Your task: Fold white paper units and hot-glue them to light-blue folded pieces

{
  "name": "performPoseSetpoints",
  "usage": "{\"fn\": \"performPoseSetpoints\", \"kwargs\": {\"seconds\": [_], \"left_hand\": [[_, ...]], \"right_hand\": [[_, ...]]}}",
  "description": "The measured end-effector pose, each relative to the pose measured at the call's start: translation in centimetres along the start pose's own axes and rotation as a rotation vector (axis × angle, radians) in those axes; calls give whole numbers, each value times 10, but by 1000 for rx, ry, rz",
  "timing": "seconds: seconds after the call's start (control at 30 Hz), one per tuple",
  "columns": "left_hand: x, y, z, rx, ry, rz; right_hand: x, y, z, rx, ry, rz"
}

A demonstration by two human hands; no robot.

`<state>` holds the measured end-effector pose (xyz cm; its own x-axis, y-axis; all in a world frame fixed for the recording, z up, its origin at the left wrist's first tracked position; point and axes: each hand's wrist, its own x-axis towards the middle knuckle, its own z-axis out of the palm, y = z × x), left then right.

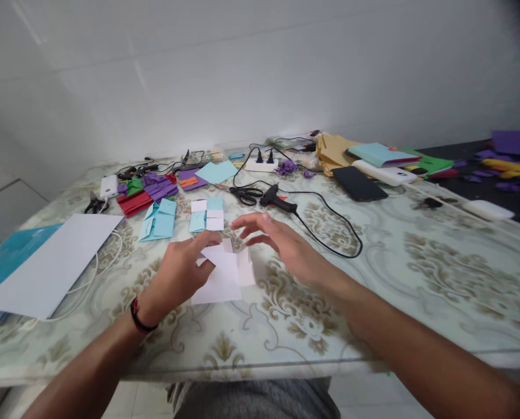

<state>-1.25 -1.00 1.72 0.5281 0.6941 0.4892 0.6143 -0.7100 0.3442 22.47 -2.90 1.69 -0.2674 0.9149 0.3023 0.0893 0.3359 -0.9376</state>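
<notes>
My left hand [181,269] grips the left side of a partly folded white paper [219,285], its thumb and forefinger on the sheet. The paper lies on the table with flaps standing up at its back and right side. Just above the right flap, my right hand [288,244] is open, fingers stretched out to the left and holding nothing. Behind the paper sits a light blue and white folded paper square [215,220]. To its left is a light blue folded paper piece [158,220].
A black glue gun [278,199] and scissors [246,196] lie behind my hands, near a white power strip [262,166]. White sheets [56,262] rest at left. Coloured paper strips [160,186] are heaped behind. A black phone [359,183] lies at right. The glue gun's cord loops across the cloth.
</notes>
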Motion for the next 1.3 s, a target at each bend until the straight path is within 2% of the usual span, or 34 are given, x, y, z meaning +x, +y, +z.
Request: {"fn": "performPoseSetpoints", "kwargs": {"seconds": [0.07, 0.17, 0.4, 0.53, 0.77, 0.97, 1.2, 1.3], "left_hand": [[-1, 0, 0, 56, 56, -11], [-1, -1, 2, 107, 106, 2], [1, -1, 3, 95, 84, 56], [2, -2, 5, 36, 70, 146], [4, 0, 3, -56, 36, 177], [4, 4, 2, -200, -70, 87], [7, 4, -12, -439, -135, -21], [6, 2, -15, -493, -126, 10]], "right_hand": [[2, 1, 1, 118, -71, 120], [3, 1, 5, 172, -145, 187], [4, 8, 11, 137, -169, 197], [2, 7, 14, 74, -154, 194], [3, 1, 11, -98, -40, 50], [4, 1, -1, -343, 143, -168], [3, -3, -2, -322, 131, -205], [3, -1, -3, -266, 160, -176]]}}
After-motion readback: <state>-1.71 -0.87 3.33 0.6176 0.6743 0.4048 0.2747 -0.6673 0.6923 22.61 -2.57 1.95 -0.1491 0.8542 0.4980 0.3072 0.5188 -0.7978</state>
